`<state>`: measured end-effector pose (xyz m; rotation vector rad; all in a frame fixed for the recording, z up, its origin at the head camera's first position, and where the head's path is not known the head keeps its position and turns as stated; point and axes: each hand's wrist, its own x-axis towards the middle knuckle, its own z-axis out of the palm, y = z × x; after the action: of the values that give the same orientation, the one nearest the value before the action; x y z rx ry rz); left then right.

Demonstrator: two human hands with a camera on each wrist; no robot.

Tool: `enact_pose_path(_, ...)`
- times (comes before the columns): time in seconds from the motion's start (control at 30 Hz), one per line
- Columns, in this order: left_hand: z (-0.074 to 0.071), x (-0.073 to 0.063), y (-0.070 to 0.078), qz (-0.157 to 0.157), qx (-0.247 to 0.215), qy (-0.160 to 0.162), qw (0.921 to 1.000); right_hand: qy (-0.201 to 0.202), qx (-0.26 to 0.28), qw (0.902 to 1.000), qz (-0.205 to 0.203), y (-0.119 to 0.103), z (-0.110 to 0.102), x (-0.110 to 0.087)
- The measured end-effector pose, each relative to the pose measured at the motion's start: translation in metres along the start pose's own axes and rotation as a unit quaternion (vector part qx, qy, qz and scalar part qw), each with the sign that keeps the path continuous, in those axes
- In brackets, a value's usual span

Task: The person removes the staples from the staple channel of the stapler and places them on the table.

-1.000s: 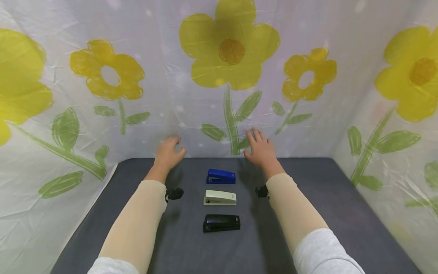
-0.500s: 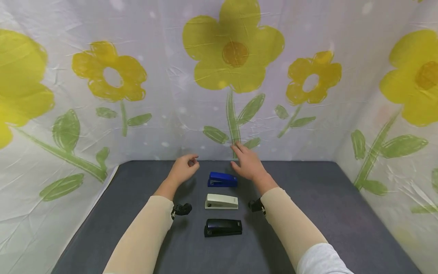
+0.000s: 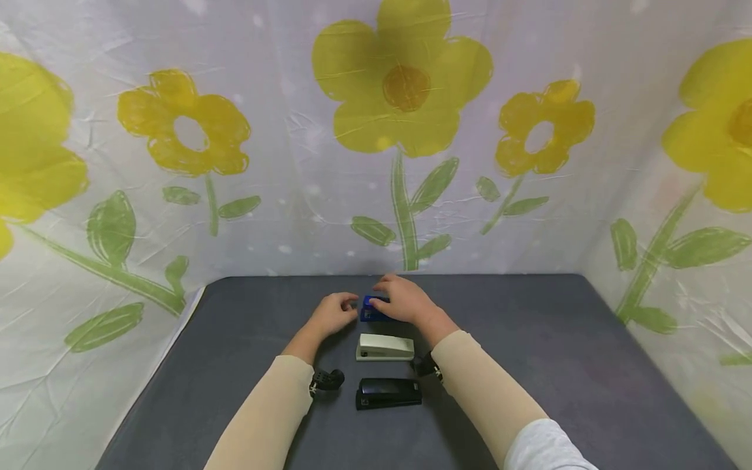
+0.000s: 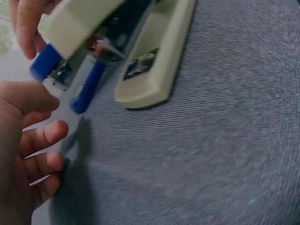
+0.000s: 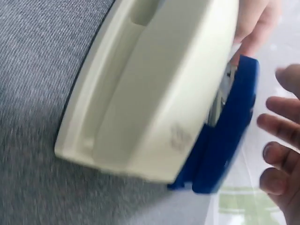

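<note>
A blue stapler (image 3: 371, 312) lies farthest back in a column of three on the dark table. My right hand (image 3: 408, 301) is over its right part and hides much of it. In the right wrist view that hand's spread fingers (image 5: 281, 123) show a gap to the blue stapler (image 5: 229, 129). My left hand (image 3: 333, 314) is just left of the stapler's front end. Its fingers are loosely bent with nothing between them in the left wrist view, near the open mouth of the blue stapler (image 4: 89, 86). A cream stapler (image 3: 384, 348) lies nearer, below both hands.
A black stapler (image 3: 388, 394) lies closest to me in the column. The grey tabletop (image 3: 529, 365) extends to both sides. A white curtain (image 3: 282, 215) with yellow flowers hangs behind the table's far edge and along the sides.
Both hands have come down and inward from the curtain side toward the blue stapler. The right hand now covers part of it; the staplers have stayed in place.
</note>
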<state>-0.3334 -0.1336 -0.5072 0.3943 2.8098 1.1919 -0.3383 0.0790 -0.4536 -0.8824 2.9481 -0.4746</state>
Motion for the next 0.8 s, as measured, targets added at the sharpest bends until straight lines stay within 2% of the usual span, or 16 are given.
enact_pose_path(0.17,0.011,-0.001,-0.002,0.008,0.015,-0.020,0.9997,-0.020,0.011,0.9997,0.006,-0.004,0.009,0.002)
enact_pose_path(0.33,0.017,0.001,-0.004,0.025,0.085,-0.024,0.9958,-0.017,0.007,0.9997,0.015,-0.002,0.016,0.004)
enact_pose_path(0.43,0.016,0.004,-0.003,0.031,0.107,-0.025,0.9935,-0.009,0.006,0.9998,0.017,-0.001,0.018,0.006)
enact_pose_path(0.6,0.012,0.006,-0.003,0.009,0.087,-0.039,0.9954,-0.005,0.006,0.9999,0.015,-0.002,0.021,0.009)
enact_pose_path(0.7,0.010,0.008,-0.005,-0.004,0.075,-0.053,0.9958,-0.006,0.021,0.9995,0.022,-0.001,0.022,0.010)
enact_pose_path(0.8,0.010,0.010,-0.006,-0.003,0.062,-0.056,0.9965,0.002,0.051,0.9982,0.032,0.001,0.023,0.011)
